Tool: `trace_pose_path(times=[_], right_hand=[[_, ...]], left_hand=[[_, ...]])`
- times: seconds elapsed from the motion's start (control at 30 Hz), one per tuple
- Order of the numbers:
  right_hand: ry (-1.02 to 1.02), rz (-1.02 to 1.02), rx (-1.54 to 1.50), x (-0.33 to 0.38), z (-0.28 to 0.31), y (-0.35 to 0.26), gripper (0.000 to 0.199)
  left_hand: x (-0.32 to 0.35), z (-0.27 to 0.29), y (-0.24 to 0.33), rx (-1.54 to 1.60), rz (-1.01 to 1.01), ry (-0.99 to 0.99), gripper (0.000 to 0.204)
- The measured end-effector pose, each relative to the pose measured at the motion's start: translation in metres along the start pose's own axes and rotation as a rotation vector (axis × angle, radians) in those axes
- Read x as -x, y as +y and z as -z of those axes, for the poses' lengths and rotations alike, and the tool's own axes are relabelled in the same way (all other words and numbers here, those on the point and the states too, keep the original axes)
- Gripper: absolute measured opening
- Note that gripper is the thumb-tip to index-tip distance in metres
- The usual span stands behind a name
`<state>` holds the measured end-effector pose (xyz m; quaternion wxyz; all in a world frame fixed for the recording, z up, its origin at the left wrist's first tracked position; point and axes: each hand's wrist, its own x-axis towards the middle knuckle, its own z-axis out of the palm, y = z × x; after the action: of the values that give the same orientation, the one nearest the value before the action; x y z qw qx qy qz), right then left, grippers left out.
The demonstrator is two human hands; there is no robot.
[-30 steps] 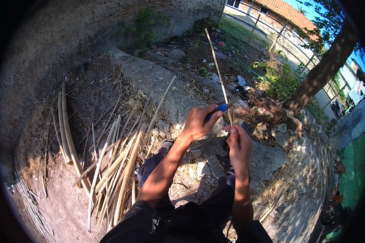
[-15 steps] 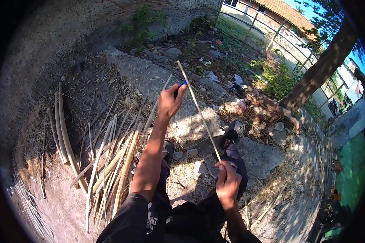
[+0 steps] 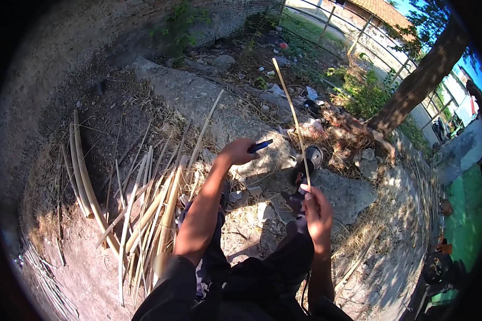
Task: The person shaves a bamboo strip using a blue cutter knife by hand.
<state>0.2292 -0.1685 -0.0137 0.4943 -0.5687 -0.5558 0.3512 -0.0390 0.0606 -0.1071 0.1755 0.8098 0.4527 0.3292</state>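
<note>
My left hand [image 3: 240, 152] is closed around a small blue tool [image 3: 261, 145] that looks like a cutter knife; its blade cannot be made out. The tool points to the right, apart from the stick. Pinched by its lower end in my right hand [image 3: 318, 214] is a thin, pale bamboo strip [image 3: 293, 112]. The strip stands up from my fingers and leans slightly left toward its far end. Both hands are above my legs, the right one over my right thigh.
A heap of split bamboo strips [image 3: 144, 224] lies on the ground at my left, with longer curved poles [image 3: 83, 166] beyond it. A stone slab [image 3: 337, 195] is by my right shoe [image 3: 313, 156]. A tree trunk [image 3: 423, 80] leans at the far right, and a wall [image 3: 91, 48] stands far left.
My left hand has moved right and down with the blue tool, away from the strip. My right hand has risen to the right, and the strip now stands more upright.
</note>
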Motion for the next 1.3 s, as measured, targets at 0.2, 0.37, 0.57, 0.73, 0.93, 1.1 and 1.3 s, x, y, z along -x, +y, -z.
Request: trace_pose_path(times=[0.2,0.37,0.57,0.73,0.93,1.1,1.3], right_hand=[[-0.069,-0.068,-0.097,-0.005,0.003,0.010,0.028],[-0.044,-0.072,-0.080,-0.021,0.011,0.011,0.030],[-0.209,-0.152,-0.493,-0.076,-0.009,-0.015,0.034],[-0.335,-0.177,-0.483,-0.127,-0.021,-0.027,0.033],[-0.388,-0.271,-0.426,-0.160,-0.034,0.009,0.033],[-0.357,-0.171,-0.343,-0.156,-0.039,0.002,0.033],[-0.051,0.376,0.082,-0.147,-0.039,-0.015,0.025]], left_hand=[[0.000,-0.003,-0.020,-0.350,0.426,0.145,0.041],[-0.033,0.006,0.054,0.521,0.311,0.057,0.044],[-0.016,0.025,0.092,1.588,0.402,0.058,0.053],[-0.013,0.024,0.103,1.940,0.318,-0.030,0.049],[-0.009,0.029,0.101,1.910,0.297,-0.091,0.049],[-0.009,0.035,0.101,1.875,0.312,-0.046,0.048],[-0.012,0.030,0.108,1.831,0.406,-0.076,0.050]])
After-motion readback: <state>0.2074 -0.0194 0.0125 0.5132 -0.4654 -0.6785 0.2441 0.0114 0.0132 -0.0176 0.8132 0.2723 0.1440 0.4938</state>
